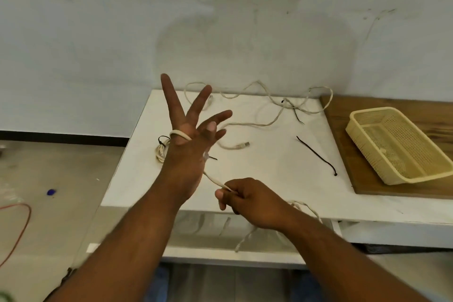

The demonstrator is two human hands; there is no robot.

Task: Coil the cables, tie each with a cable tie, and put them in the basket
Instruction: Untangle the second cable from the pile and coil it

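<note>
1. My left hand (188, 152), fingers spread, wears one cable (245, 125) loop at frame centre.
2. My right hand (247, 200) pinches its slack.
3. Limp, light; I'd grip near the loop.
4. Basket (382, 171) sits right.

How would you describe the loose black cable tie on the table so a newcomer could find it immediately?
Start at the white table and look toward its right side, near the yellow basket on the wooden board. The loose cable tie lies there alone as a thin black diagonal strip. Unlike the pale cables, it is dark, short and nearly straight, touching nothing else.
</note>
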